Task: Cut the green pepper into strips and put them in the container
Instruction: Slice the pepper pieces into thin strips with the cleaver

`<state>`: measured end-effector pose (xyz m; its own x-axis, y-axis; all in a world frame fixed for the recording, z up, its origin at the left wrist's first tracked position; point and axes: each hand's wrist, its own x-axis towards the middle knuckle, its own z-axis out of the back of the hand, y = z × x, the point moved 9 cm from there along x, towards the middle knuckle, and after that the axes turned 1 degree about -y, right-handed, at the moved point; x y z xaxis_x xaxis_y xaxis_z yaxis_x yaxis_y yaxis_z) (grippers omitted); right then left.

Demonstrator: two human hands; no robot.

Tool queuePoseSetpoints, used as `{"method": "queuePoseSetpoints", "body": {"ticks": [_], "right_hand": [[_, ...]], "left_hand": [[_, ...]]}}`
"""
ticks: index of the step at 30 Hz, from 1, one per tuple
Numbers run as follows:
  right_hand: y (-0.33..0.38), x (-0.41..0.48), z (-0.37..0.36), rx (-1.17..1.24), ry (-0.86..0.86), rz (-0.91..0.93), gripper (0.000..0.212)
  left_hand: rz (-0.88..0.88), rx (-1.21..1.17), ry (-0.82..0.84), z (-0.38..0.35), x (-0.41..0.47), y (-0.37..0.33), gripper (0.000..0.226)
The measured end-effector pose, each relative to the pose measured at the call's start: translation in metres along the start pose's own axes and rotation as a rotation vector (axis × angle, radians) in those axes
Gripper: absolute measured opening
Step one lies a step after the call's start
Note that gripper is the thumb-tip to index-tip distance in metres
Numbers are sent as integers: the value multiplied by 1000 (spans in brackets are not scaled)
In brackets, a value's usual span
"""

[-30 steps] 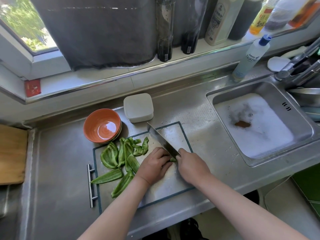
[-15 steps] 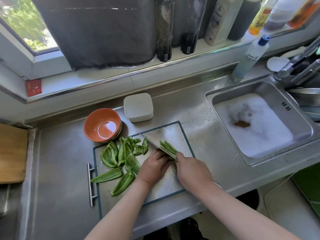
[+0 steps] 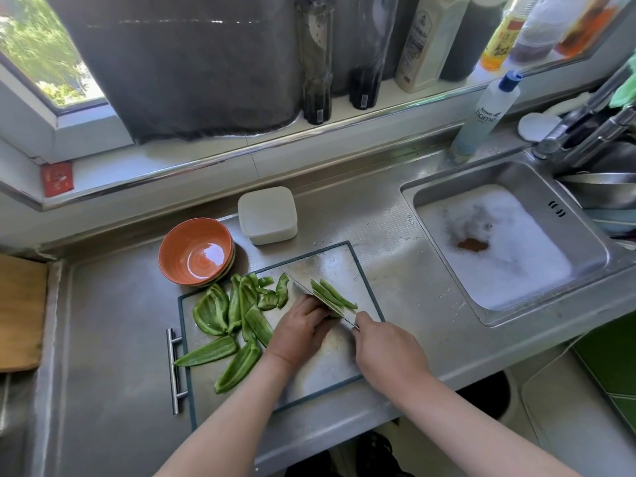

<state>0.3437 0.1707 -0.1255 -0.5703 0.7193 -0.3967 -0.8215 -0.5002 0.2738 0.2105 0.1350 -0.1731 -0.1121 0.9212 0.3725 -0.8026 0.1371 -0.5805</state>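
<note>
A steel cutting board (image 3: 320, 370) with a dark rim lies on the counter. Several green pepper pieces (image 3: 237, 315) lie on its left half. My right hand (image 3: 385, 349) grips the handle of a cleaver (image 3: 303, 287). The blade lies tilted flat, and a few cut pepper strips (image 3: 332, 294) rest on it. My left hand (image 3: 299, 330) sits curled against the blade's near side, over a pepper piece that is mostly hidden. An orange bowl (image 3: 196, 253) stands just beyond the board's left corner. A white lidded container (image 3: 267, 215) stands behind the board.
A sink (image 3: 509, 242) full of foam lies to the right, with a tap and stacked dishes at its far right. A dish soap bottle (image 3: 485, 115) stands on the counter's back edge. Bottles line the window sill. A wooden board (image 3: 19, 311) lies at far left.
The cleaver went from upright in the cut to tilted flat, and cut strips now lie on the blade. Both hands have stayed at the board's centre.
</note>
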Motion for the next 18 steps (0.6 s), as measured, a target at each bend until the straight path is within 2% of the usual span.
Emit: {"method": "queuePoseSetpoints", "body": {"ticks": [8, 18], "right_hand": [[-10, 4, -2, 83, 17, -3, 11], [-12, 9, -5, 118, 57, -45, 12]], "left_hand": [[-38, -8, -5, 4, 2, -6, 13], [12, -18, 38, 1, 3, -1, 9]]}}
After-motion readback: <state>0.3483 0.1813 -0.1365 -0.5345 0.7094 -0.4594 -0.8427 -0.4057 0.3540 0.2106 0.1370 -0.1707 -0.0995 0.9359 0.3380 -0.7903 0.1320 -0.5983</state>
